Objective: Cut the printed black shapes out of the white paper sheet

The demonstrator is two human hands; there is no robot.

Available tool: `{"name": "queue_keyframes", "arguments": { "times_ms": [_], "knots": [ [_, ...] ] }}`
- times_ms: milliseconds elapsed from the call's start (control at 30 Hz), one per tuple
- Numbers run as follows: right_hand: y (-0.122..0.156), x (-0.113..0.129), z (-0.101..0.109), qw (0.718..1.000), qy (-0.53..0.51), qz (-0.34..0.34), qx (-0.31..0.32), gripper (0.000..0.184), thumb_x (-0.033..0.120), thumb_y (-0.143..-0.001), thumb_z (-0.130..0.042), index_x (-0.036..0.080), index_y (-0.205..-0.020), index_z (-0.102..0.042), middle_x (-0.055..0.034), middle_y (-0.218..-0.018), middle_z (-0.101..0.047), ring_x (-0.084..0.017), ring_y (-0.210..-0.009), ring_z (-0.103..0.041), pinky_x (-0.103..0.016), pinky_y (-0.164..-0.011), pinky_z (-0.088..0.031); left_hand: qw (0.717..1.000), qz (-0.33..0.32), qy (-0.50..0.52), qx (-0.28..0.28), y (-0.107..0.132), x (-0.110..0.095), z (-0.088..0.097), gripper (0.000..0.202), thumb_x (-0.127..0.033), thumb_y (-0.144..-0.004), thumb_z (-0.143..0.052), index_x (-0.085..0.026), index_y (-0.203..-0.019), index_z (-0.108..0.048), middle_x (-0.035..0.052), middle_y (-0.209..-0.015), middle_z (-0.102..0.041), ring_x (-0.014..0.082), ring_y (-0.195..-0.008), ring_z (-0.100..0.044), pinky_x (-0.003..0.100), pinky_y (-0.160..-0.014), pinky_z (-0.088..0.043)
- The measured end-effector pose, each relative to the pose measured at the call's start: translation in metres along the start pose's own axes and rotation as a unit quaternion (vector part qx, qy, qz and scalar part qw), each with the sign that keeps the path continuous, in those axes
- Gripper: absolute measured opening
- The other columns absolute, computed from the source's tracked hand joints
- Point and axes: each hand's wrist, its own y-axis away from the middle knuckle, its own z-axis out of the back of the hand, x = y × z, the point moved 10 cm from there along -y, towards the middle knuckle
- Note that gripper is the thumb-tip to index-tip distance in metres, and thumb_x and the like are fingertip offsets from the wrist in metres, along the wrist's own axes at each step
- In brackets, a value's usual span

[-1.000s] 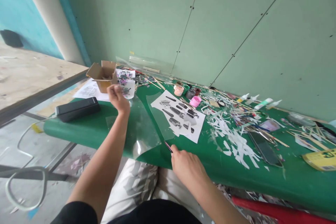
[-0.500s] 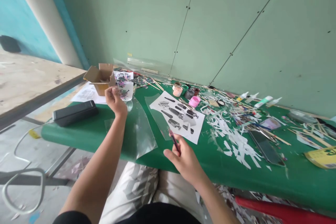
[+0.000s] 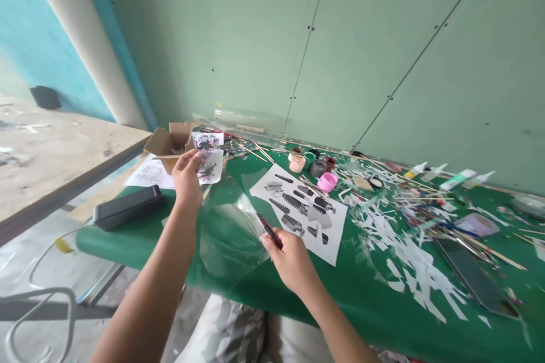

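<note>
A clear plastic sheet (image 3: 230, 232) spans the space between my two hands over the green table, shiny and hard to trace at its edges. At its far left part, my left hand (image 3: 188, 177) is closed in a pinch on it. My right hand (image 3: 289, 255) grips a slim red-and-black craft knife (image 3: 269, 229), its tip pointing up and away to the left. The knife and right fingers are at the sheet's right edge; whether the blade touches it I cannot tell. Beside them lies a white paper printed with grey and black shapes (image 3: 336, 232).
Behind my left hand stands an open cardboard box (image 3: 164, 144); a dark grey oblong case (image 3: 128, 207) with a cable lies nearer. Paint jars (image 3: 327, 182) stand beyond the print. Paper scraps (image 3: 409, 255), a phone (image 3: 477, 278), sticks and glue bottles (image 3: 457, 180) cover the right.
The right hand has moved up and left to the sheet's edge with the knife. The sheet now stretches toward both hands. My view has shifted slightly.
</note>
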Motion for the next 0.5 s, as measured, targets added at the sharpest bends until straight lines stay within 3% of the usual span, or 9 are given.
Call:
{"name": "queue_keyframes", "arguments": {
  "times_ms": [200, 333, 400, 500],
  "knots": [
    [-0.024, -0.003, 0.013, 0.999, -0.042, -0.026, 0.016, 0.028, 0.042, -0.089, -0.047, 0.019, -0.080, -0.061, 0.0007, -0.057, -0.054, -0.016, -0.054, -0.053, -0.024, -0.052, -0.037, 0.999, 0.000, -0.011, 0.049, -0.013, -0.026, -0.027, 0.019, -0.022, -0.062, -0.073, -0.018, -0.078, -0.065, -0.0018, -0.072, -0.060, 0.0085, -0.066, -0.055, 0.023, -0.068, -0.046],
    [-0.043, -0.018, 0.046, 0.992, -0.099, -0.070, -0.021, 0.036, 0.053, -0.083, -0.054, 0.018, -0.085, -0.063, 0.0027, -0.055, -0.049, -0.011, -0.044, -0.040, -0.023, -0.042, -0.027, 0.993, 0.026, -0.053, 0.107, -0.023, -0.032, -0.038, 0.021, -0.022, -0.062, -0.075, -0.018, -0.080, -0.066, 0.0011, -0.078, -0.063, 0.0105, -0.067, -0.057, 0.024, -0.062, -0.047],
    [-0.051, -0.026, 0.055, 0.981, -0.172, -0.090, -0.003, 0.043, 0.058, -0.078, -0.059, 0.017, -0.089, -0.062, 0.0050, -0.056, -0.046, -0.007, -0.041, -0.032, -0.022, -0.040, -0.023, 0.988, 0.034, -0.062, 0.135, -0.025, -0.034, -0.041, 0.022, -0.023, -0.061, -0.075, -0.018, -0.081, -0.067, 0.0027, -0.081, -0.064, 0.0126, -0.069, -0.060, 0.025, -0.061, -0.049],
    [-0.058, -0.030, 0.063, 0.961, -0.258, -0.094, 0.016, 0.049, 0.063, -0.074, -0.064, 0.016, -0.089, -0.062, 0.0074, -0.057, -0.042, -0.004, -0.040, -0.025, -0.021, -0.040, -0.021, 0.990, 0.038, -0.036, 0.135, -0.025, -0.036, -0.038, 0.022, -0.020, -0.060, -0.074, -0.019, -0.080, -0.067, 0.0041, -0.088, -0.066, 0.0163, -0.080, -0.065, 0.027, -0.068, -0.052]
  ]
}}
